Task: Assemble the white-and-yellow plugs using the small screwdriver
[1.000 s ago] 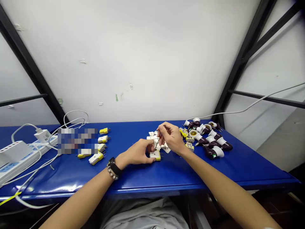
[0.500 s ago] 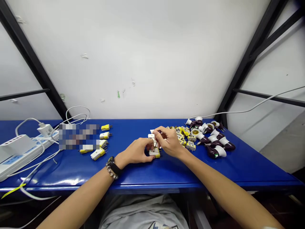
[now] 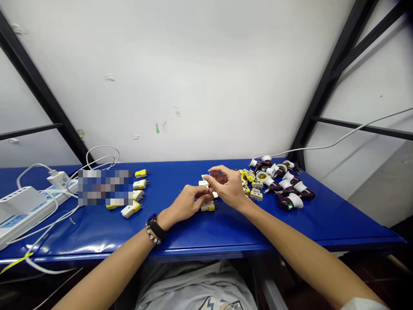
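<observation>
My left hand point(image 3: 189, 202) rests over a white-and-yellow electrical plug point(image 3: 208, 206) on the blue table point(image 3: 174, 234), with its fingers on the plug's body. My right hand point(image 3: 227, 187) is just above and behind it, with fingertips pinched around a thin small screwdriver point(image 3: 209, 186), mostly hidden by the fingers. White plug parts point(image 3: 204, 183) lie just beyond my left fingers. Yellow-and-white plug pieces point(image 3: 248, 178) are heaped to the right of my right hand.
Several dark maroon and white lamp holders point(image 3: 284, 185) lie at the right. Several finished yellow plugs point(image 3: 140, 185) stand left of centre beside a pixelated patch. A power strip point(image 3: 29, 211), charger point(image 3: 59, 179) and white cables point(image 3: 97, 157) occupy the left.
My right hand has lifted slightly from the plug, and the screwdriver shaft is now mostly hidden. My left hand has shifted a little to the left. The view has tilted slightly.
</observation>
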{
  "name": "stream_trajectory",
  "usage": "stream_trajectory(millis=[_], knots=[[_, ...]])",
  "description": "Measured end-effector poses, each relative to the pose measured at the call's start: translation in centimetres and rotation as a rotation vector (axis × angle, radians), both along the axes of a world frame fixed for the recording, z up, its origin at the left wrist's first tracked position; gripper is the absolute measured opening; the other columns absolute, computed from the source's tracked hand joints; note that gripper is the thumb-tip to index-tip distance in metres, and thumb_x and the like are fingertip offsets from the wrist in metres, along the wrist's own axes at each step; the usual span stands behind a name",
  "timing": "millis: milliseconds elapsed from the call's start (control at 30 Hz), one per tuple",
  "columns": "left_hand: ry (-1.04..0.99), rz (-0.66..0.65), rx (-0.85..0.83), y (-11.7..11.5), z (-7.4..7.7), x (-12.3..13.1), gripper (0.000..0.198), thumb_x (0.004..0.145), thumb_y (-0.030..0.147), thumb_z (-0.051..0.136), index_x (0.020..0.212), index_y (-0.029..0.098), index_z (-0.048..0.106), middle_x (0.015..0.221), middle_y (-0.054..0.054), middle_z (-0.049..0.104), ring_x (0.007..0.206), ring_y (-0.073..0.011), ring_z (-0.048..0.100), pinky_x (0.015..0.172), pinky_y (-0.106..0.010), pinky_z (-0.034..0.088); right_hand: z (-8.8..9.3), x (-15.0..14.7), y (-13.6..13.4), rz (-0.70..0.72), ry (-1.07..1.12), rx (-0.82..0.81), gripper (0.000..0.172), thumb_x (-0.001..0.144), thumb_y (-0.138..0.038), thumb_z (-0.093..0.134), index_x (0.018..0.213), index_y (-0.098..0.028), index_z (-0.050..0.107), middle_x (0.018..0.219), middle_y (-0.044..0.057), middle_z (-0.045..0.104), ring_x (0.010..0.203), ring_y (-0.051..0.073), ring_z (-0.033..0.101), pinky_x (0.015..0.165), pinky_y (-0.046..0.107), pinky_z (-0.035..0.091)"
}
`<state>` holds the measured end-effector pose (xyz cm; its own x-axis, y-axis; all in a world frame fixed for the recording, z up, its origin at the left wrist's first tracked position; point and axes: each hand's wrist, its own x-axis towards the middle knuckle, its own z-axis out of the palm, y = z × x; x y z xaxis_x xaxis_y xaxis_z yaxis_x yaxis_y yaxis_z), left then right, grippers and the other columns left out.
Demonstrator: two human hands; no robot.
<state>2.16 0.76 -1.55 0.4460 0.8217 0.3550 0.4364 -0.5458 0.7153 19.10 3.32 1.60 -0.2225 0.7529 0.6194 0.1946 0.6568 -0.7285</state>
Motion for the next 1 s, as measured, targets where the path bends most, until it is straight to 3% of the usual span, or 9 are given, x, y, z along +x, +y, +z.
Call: stream_trajectory(millis=[167,367,433,567,667,867,1000], knots=[[0.005,0.02,-0.033,0.1,0.1,-0.2,0.024,0.095,0.026,0.051,0.086,0.016,0.071,0.08,-0.002,0.075,0.068,-0.0142,0.065,0.065,-0.023,0.048,0.6,0.1,-0.3,0.069,-0.077,0.013,0.027,0.092,-0.041,0.059,0.08,-0.019,0.07,0.071,0.002,0.07,0.055,0.014,0.062,0.054,0.024,0.05],[0.001,0.066,-0.044,0.3,-0.1,-0.3,0.022,0.092,0.03,0.058,0.083,0.014,0.071,0.071,-0.001,0.07,0.055,-0.01,0.053,0.054,-0.02,0.039,1.5,0.6,0.3,0.401,-0.07,-0.253,0.031,0.096,-0.043,0.05,0.098,-0.018,0.067,0.09,0.004,0.075,0.045,0.008,0.053,0.046,0.022,0.045],[-0.006,0.077,-0.037,0.3,-0.2,-0.2,0.023,0.091,0.03,0.06,0.08,0.014,0.07,0.067,-0.001,0.068,0.053,-0.0091,0.051,0.053,-0.02,0.038,1.3,0.5,0.4,0.453,-0.07,-0.279,0.035,0.097,-0.046,0.047,0.102,-0.017,0.066,0.092,0.005,0.074,0.046,0.008,0.053,0.046,0.021,0.045],[-0.012,0.101,0.001,0.4,-0.5,-0.1,0.025,0.091,0.031,0.06,0.077,0.013,0.07,0.066,-0.001,0.068,0.053,-0.0091,0.053,0.054,-0.019,0.039,0.1,-0.1,0.3,0.261,-0.008,-0.162,0.031,0.089,-0.045,0.064,0.101,-0.017,0.067,0.08,0.003,0.07,0.054,0.011,0.057,0.05,0.022,0.046],[-0.029,0.093,-0.012,0.3,-0.6,-0.2,0.024,0.092,0.031,0.06,0.079,0.013,0.07,0.069,-0.001,0.07,0.056,-0.0101,0.057,0.055,-0.019,0.042,-0.4,-0.4,0.2,0.15,-0.01,-0.065,0.026,0.093,-0.042,0.059,0.09,-0.017,0.067,0.072,0.003,0.067,0.056,0.012,0.057,0.052,0.024,0.045],[-0.07,0.025,-0.002,0.2,-0.7,-0.3,0.023,0.094,0.024,0.052,0.093,0.014,0.073,0.082,-0.004,0.076,0.067,-0.0145,0.067,0.063,-0.023,0.051,0.1,0.0,0.1,0.365,-0.07,-0.153,0.038,0.103,-0.044,0.038,0.111,-0.017,0.063,0.085,0.005,0.07,0.059,0.012,0.058,0.055,0.025,0.047],[-0.113,0.064,0.008,0.2,-0.9,-0.2,0.019,0.092,0.026,0.058,0.088,0.014,0.072,0.079,-0.004,0.076,0.066,-0.0153,0.069,0.064,-0.023,0.053,-0.1,0.1,0.1,0.328,-0.047,-0.131,0.038,0.098,-0.048,0.05,0.12,-0.019,0.06,0.091,0.004,0.069,0.062,0.012,0.058,0.057,0.025,0.048]])
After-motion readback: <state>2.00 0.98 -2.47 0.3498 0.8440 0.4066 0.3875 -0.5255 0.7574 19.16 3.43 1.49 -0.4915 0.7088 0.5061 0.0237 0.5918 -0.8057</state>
